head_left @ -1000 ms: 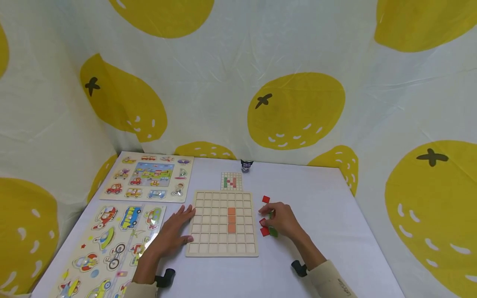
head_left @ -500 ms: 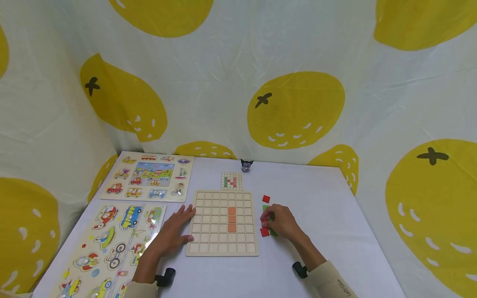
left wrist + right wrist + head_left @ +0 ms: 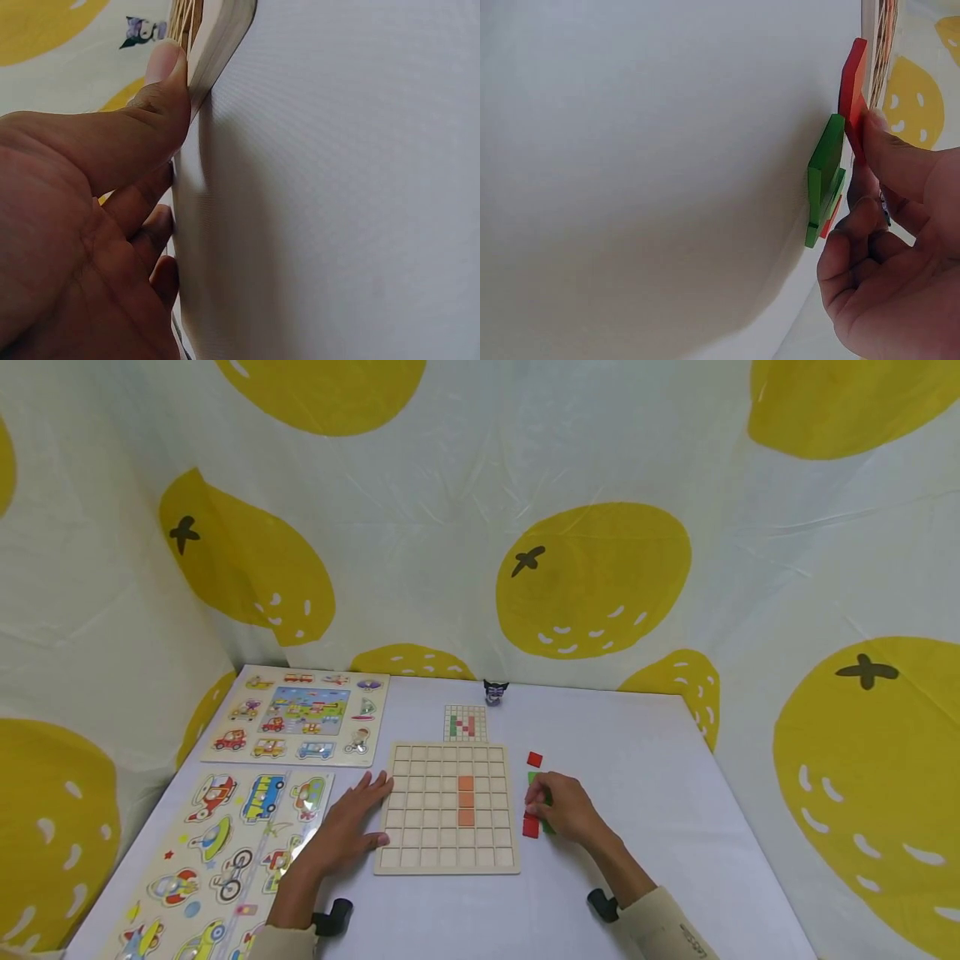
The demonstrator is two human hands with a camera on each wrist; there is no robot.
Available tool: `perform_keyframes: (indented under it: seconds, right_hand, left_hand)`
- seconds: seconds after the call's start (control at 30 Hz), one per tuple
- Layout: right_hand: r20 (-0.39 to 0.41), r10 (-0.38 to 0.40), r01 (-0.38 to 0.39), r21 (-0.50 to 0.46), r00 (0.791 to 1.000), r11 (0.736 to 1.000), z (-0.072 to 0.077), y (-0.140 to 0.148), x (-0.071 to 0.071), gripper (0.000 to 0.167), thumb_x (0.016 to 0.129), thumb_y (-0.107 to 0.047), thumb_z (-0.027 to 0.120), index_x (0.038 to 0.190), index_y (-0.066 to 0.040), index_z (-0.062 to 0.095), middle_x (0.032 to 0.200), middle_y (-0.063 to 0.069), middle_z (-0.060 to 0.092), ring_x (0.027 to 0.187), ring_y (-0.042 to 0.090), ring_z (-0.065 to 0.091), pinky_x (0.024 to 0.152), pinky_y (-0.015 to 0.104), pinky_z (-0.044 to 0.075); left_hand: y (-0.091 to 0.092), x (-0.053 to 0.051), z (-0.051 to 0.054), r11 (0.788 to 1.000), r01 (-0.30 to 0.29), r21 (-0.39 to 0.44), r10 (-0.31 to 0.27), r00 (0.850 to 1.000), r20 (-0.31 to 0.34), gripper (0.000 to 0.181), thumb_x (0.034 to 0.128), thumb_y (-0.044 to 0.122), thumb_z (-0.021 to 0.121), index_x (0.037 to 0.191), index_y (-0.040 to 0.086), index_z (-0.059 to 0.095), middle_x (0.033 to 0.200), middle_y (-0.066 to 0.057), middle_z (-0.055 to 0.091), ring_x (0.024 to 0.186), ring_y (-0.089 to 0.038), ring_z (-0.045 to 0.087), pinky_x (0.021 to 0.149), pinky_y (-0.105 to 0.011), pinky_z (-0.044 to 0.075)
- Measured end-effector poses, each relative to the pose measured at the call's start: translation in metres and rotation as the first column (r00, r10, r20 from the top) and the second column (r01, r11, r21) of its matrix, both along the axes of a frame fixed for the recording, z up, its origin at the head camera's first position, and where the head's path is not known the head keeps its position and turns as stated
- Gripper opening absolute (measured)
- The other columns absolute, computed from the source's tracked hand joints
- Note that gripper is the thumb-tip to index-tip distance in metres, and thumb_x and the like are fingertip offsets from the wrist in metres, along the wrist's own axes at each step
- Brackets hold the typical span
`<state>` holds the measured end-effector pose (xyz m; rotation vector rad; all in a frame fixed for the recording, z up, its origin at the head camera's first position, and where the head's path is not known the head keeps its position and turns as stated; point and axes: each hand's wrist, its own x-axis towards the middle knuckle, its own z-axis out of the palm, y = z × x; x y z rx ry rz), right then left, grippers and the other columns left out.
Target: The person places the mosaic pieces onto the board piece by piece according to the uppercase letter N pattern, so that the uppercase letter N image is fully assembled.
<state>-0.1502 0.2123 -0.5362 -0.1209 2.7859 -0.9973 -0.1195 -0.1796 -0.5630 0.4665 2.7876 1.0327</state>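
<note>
A wooden grid board point(image 3: 427, 837) lies on the white table, with three orange-red square tiles point(image 3: 466, 798) in one column. My left hand point(image 3: 341, 827) rests along its left side, thumb and fingertips touching the edge. Right of the board, my right hand point(image 3: 566, 806) is low over a small row of loose tiles. In the right wrist view its thumb and curled fingers pinch a red tile point(image 3: 856, 124); fingers partly hide it. One red tile point(image 3: 531, 828) lies just in front, and green tiles point(image 3: 825, 161) sit beside the fingers. Another red tile point(image 3: 535, 759) lies farther back.
A small pattern card point(image 3: 466, 723) with green and red squares lies behind the board, near a dark figurine point(image 3: 494, 692). Two picture puzzles, one with a vehicle scene point(image 3: 367, 727) and one with vehicle pieces point(image 3: 187, 852), cover the left. A lemon-print curtain point(image 3: 420, 543) surrounds the table.
My right fingers have closed in on the red tile and drawn slightly together; the red tiles shifted a little. The left hand and board have stayed in place.
</note>
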Motion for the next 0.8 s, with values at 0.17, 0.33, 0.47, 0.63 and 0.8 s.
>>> perform_keyframes:
  seconds: [0.17, 0.33, 0.47, 0.63, 0.8]
  right_hand:
    - [-0.005, -0.011, 0.01, -0.024, 1.0, 1.0, 0.003, -0.001, 0.002, 0.016, 0.091, -0.008, 0.083, 0.095, -0.018, 0.071, 0.083, -0.003, 0.061, 0.085, 0.015, 0.057, 0.066, 0.022, 0.051]
    - [-0.032, -0.023, 0.021, -0.056, 0.999, 0.998, 0.006, -0.004, 0.005, 0.016, 0.092, -0.009, 0.082, 0.094, -0.018, 0.069, 0.086, -0.006, 0.066, 0.088, 0.014, 0.059, 0.067, 0.022, 0.051]
    - [-0.039, -0.044, 0.04, -0.106, 0.998, 0.994, 0.011, -0.01, 0.01, 0.017, 0.091, -0.011, 0.084, 0.095, -0.018, 0.069, 0.085, -0.006, 0.069, 0.082, 0.015, 0.058, 0.062, 0.023, 0.05]
    - [-0.032, -0.034, 0.03, -0.121, 0.999, 0.992, 0.012, -0.022, 0.017, 0.015, 0.093, -0.013, 0.082, 0.096, -0.019, 0.069, 0.08, -0.004, 0.065, 0.071, 0.015, 0.056, 0.054, 0.022, 0.048]
    - [-0.027, 0.021, -0.025, -0.135, 0.999, 0.991, 0.012, -0.038, 0.028, 0.012, 0.094, -0.014, 0.08, 0.095, -0.017, 0.069, 0.078, -0.004, 0.065, 0.07, 0.014, 0.055, 0.056, 0.022, 0.046]
  left_hand:
    - [0.001, 0.0, 0.0, 1.0, -0.002, -0.008, 0.002, 1.0, 0.002, 0.091, 0.0849, 0.015, 0.087, 0.164, 0.01, 0.041, 0.174, -0.011, 0.031, 0.166, -0.04, 0.017, 0.134, -0.061, 0.016]
    - [0.002, 0.0, 0.001, 1.0, -0.004, -0.008, 0.004, 1.0, 0.004, 0.091, 0.0847, 0.014, 0.087, 0.163, 0.009, 0.042, 0.174, -0.012, 0.031, 0.165, -0.041, 0.016, 0.134, -0.061, 0.016]
    - [0.002, 0.0, 0.0, 1.0, -0.005, -0.011, 0.005, 1.0, 0.004, 0.091, 0.0846, 0.013, 0.087, 0.163, 0.009, 0.042, 0.174, -0.012, 0.031, 0.165, -0.041, 0.016, 0.135, -0.06, 0.016]
    - [0.002, 0.0, 0.001, 1.0, -0.005, -0.007, 0.005, 1.0, 0.004, 0.092, 0.084, 0.014, 0.088, 0.163, 0.009, 0.042, 0.174, -0.011, 0.031, 0.166, -0.04, 0.016, 0.135, -0.06, 0.016]
    - [0.001, 0.0, 0.0, 1.0, -0.008, -0.002, 0.008, 1.0, -0.007, 0.093, 0.0831, 0.014, 0.088, 0.163, 0.01, 0.042, 0.174, -0.011, 0.032, 0.165, -0.041, 0.017, 0.134, -0.061, 0.017]
